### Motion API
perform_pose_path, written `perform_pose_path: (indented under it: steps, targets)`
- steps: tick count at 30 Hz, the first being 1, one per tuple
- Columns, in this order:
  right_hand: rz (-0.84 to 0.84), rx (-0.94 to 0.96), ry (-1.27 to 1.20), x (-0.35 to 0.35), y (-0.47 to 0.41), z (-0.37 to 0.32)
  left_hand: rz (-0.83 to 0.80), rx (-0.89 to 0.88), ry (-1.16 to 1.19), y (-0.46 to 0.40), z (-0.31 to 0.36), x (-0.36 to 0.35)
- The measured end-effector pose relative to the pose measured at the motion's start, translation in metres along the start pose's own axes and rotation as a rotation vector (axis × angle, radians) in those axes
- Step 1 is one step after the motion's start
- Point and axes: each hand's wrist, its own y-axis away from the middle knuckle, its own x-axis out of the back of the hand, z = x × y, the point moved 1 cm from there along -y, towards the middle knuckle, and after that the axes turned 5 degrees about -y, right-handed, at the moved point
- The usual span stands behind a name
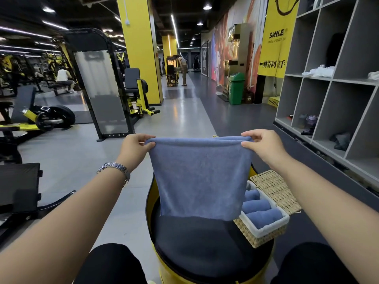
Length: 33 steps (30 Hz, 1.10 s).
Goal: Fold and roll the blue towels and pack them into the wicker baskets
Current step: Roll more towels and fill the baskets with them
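Blue towel (200, 177) between both hands (134, 147), seemingly doubled.

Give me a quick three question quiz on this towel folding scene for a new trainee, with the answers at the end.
1. True or false: both hands hold the blue towel by its top corners.
2. How many rolled towels are clearly visible in the lined wicker basket? A) none B) three C) six
3. Fill in: the towel hangs above the round ____ cushion.

Key:
1. True: the left hand and right hand each pinch a corner.
2. B
3. black
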Motion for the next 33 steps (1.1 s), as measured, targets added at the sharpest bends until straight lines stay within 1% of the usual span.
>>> perform_pose_path:
  steps: [3, 4, 6, 8, 9, 12, 14, 17, 19, 21, 23, 25, 29, 33]
  targets:
    - [0.024, 0.04, 0.075, -0.004, 0.001, -0.007, -0.009, -0.005, -0.036, 0.0, -0.001, 0.002]
    - [0.021, 0.03, 0.053, -0.005, 0.001, -0.007, -0.015, 0.002, -0.053, 0.0, -0.003, 0.002]
    - [-0.013, -0.031, -0.076, -0.008, 0.002, -0.007, -0.029, 0.012, -0.069, 0.0, -0.007, 0.002]
    - [-0.06, -0.09, -0.188, -0.009, 0.003, -0.004, -0.045, 0.033, -0.023, 0.0, -0.01, 0.002]
    - [-0.072, -0.096, -0.185, -0.01, 0.004, -0.002, -0.05, 0.044, 0.005, 0.0, -0.011, 0.003]
    - [-0.017, -0.049, -0.059, -0.008, 0.003, 0.0, -0.053, 0.073, 0.077, 0.002, -0.012, 0.005]
    - [-0.013, 0.007, 0.053, -0.008, 0.001, 0.0, -0.056, 0.076, 0.136, 0.003, -0.011, 0.005]
    - [-0.022, 0.025, 0.095, -0.008, -0.001, -0.001, -0.081, 0.074, 0.161, 0.003, -0.011, 0.004]
    - [-0.009, -0.012, 0.071, -0.008, -0.002, 0.001, -0.123, 0.089, 0.208, 0.004, -0.011, 0.003]
    - [0.004, -0.063, -0.002, -0.008, -0.003, 0.005, -0.172, 0.105, 0.241, 0.006, -0.012, 0.002]
    - [-0.023, -0.105, -0.09, -0.008, -0.001, 0.008, -0.221, 0.115, 0.228, 0.008, -0.013, 0.001]
    - [-0.081, -0.115, -0.103, -0.008, 0.003, 0.011, -0.239, 0.112, 0.157, 0.01, -0.015, -0.001]
    - [-0.09, -0.04, 0.117, -0.009, 0.01, 0.01, -0.151, 0.046, -0.03, 0.013, -0.02, -0.004]
    - [-0.07, 0.067, 0.302, -0.008, 0.011, 0.006, -0.11, 0.019, -0.063, 0.016, -0.02, -0.003]
